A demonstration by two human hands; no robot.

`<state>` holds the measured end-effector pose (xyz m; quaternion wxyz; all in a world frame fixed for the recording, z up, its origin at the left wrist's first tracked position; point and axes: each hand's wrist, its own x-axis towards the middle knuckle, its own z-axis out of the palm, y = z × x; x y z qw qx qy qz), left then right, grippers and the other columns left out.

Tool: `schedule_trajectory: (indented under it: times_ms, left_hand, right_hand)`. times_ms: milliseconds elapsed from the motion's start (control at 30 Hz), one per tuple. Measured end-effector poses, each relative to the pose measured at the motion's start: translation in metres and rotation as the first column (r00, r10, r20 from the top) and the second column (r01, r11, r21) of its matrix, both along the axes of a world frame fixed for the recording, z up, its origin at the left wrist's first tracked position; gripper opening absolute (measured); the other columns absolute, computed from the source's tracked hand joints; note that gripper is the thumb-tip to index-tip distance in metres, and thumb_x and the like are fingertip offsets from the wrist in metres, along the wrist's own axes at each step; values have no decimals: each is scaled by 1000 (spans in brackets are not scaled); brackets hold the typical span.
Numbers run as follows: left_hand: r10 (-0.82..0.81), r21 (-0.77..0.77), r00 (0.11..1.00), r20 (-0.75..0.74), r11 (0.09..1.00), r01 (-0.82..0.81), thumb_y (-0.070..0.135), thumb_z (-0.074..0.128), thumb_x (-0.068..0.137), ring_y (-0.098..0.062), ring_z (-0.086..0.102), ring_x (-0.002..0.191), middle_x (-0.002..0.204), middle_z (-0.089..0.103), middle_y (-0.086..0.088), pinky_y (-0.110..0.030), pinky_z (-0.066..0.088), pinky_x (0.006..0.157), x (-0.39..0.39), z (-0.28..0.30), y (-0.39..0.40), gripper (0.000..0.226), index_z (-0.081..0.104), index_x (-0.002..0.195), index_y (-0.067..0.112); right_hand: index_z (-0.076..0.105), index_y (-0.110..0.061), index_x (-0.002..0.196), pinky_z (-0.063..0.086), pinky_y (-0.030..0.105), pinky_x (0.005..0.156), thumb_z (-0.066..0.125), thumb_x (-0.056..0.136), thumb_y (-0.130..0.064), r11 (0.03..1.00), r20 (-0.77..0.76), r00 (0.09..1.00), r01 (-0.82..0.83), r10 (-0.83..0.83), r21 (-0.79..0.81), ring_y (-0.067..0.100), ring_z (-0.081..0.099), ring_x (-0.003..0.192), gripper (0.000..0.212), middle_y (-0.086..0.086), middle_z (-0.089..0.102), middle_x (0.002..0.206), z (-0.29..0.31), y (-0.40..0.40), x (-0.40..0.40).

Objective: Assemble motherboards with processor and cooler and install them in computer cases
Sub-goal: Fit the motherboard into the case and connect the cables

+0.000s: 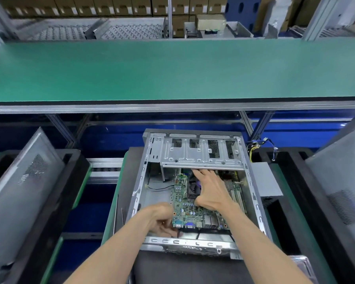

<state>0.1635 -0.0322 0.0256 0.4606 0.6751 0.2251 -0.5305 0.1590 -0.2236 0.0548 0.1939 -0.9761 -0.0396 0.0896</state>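
Note:
An open grey computer case (pixel 150 179) lies on its side in front of me. Inside it sits a green motherboard (pixel 188 210) with a dark processor socket (pixel 193 190) and its port row facing me. My left hand (pixel 162 219) grips the board's near left corner by the ports, fingers curled under the edge. My right hand (pixel 210 189) lies over the middle of the board, fingers stretched toward the far edge under the drive cage (pixel 201 154), thumb hooked at the socket's side. Whether a cooler is fitted is hidden by the hand.
A long green workbench (pixel 172 70) runs across above the case. Grey side panels lean at the left (pixel 23 181) and right (pixel 340 181). A power supply (pixel 264 181) with loose yellow wires (pixel 254 146) sits at the case's right. Cartons line the back shelves.

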Motion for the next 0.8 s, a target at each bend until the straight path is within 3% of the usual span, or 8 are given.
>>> schedule_trajectory:
  times_ms: [100,200,367,433,533,633,700,800]
  left_hand:
    - [-15,-43,996,-84,999,11,-24,23,69,-31,74,98,109,70,-28,-23,42,58,-4,7,0,67,25,126,12]
    - [2,-34,997,-77,999,-4,-23,28,74,-24,75,94,121,62,-28,-22,45,58,-3,5,0,61,29,124,13]
    - [-76,32,991,-106,996,80,-18,40,90,-14,62,94,115,70,-24,-22,37,53,2,-1,4,29,38,111,1]
    - [-89,62,990,-106,993,96,-15,51,92,-13,61,98,109,74,-21,-22,46,59,1,-1,4,26,46,114,-2]
    - [-85,155,996,-41,984,91,-7,68,88,-17,71,78,93,72,-17,-23,60,72,-1,0,4,18,62,105,-4]
    - [-34,239,998,53,971,21,-9,64,90,-19,71,55,77,72,-16,-24,57,51,-3,3,7,4,62,92,-6]
    - [53,244,990,135,966,-85,-14,62,88,-24,73,63,80,72,-18,-29,58,50,-2,4,8,12,60,97,-5]
    - [50,255,948,315,958,-135,-9,69,87,-24,71,87,96,71,-15,-36,63,70,0,1,10,22,58,103,2]
  right_hand:
    - [37,-19,153,45,37,90,68,60,-21,1000,-1,1000,5,-5,-1,24,45,110,98,3,54,124,1,0,-1]
    - [37,-19,152,44,36,88,69,59,-21,1000,-8,1000,6,-6,-3,23,45,108,98,3,54,123,1,-1,-1]
    - [37,-19,152,46,37,86,70,59,-22,1000,-12,1000,12,-12,-1,23,45,108,98,3,54,124,0,-2,-1]
    - [37,-19,152,43,35,81,72,59,-23,1000,-10,1000,12,-12,1,23,44,106,99,3,54,123,-1,-2,-1]
    - [36,-20,153,39,34,79,75,59,-24,1000,-11,1000,11,-11,8,22,44,107,102,3,54,123,-2,-3,-1]
    - [36,-19,153,40,34,80,77,59,-24,999,-9,1000,21,-20,38,23,44,109,103,4,55,125,-4,-4,-2]
    - [36,-19,153,38,34,80,76,59,-22,999,-10,1000,20,-19,47,23,43,107,102,5,54,124,-5,-4,-2]
    - [36,-17,152,42,37,85,72,59,-19,998,-17,1000,20,-19,56,23,42,107,100,6,53,124,-7,-3,-1]
